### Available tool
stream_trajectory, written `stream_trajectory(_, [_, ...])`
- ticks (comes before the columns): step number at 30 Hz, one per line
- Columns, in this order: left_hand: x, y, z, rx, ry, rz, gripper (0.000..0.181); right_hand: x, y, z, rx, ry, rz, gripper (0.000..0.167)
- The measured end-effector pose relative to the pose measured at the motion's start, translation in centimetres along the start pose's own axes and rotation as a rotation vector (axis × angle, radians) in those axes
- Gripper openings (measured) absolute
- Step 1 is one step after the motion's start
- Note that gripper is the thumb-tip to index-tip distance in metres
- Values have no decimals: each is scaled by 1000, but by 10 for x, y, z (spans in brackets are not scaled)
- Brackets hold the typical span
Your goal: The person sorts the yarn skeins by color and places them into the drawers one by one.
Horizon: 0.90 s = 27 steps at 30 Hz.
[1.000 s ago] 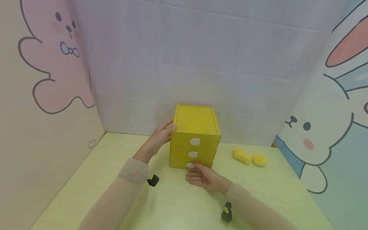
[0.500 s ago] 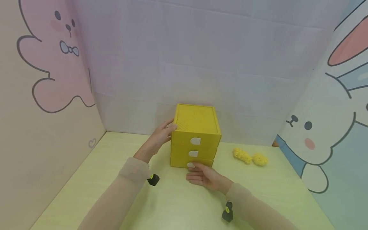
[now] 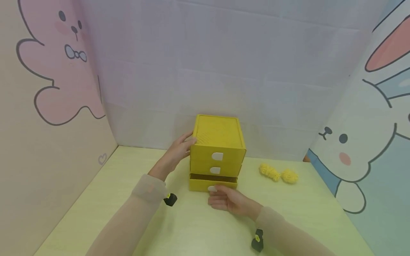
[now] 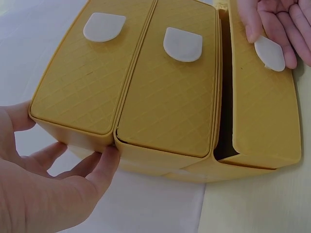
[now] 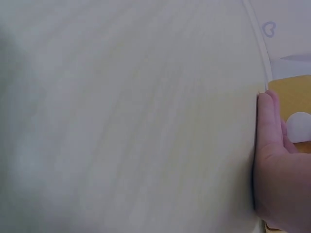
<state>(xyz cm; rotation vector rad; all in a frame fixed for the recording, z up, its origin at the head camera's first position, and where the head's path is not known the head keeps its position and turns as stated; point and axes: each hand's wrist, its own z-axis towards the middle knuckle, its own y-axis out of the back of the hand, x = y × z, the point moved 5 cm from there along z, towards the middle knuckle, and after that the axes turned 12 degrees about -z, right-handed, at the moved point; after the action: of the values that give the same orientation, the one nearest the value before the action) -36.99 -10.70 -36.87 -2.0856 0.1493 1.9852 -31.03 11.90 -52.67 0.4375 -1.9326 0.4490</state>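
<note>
A yellow box with three drawers [image 3: 219, 133] stands on the table, each drawer front bearing a white tab. The bottom drawer [image 3: 195, 184] is partly pulled out, with a dark gap above its front. My left hand [image 3: 174, 154] rests against the box's left side near the top, its fingers spread along that side in the left wrist view. With thumb and fingers my right hand [image 3: 235, 202] pinches the bottom drawer's white handle [image 4: 270, 53], the other fingers extended below it. The inside of the drawer is mostly hidden.
Two fluffy yellow pieces [image 3: 269, 172] [image 3: 289, 176] lie on the table to the right of the box. A pale cloth wall [image 3: 224, 71] rises behind, and side panels with a pink and a white cartoon animal flank the table.
The bottom drawer has slid out towards me, with my right hand moving along on its handle. My left hand has stayed against the box's side.
</note>
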Motion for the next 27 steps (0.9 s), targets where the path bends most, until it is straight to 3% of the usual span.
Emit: stream_trajectory(27, [2, 2, 1, -10, 4, 5, 66, -17, -23, -41, 23, -16, 11, 61])
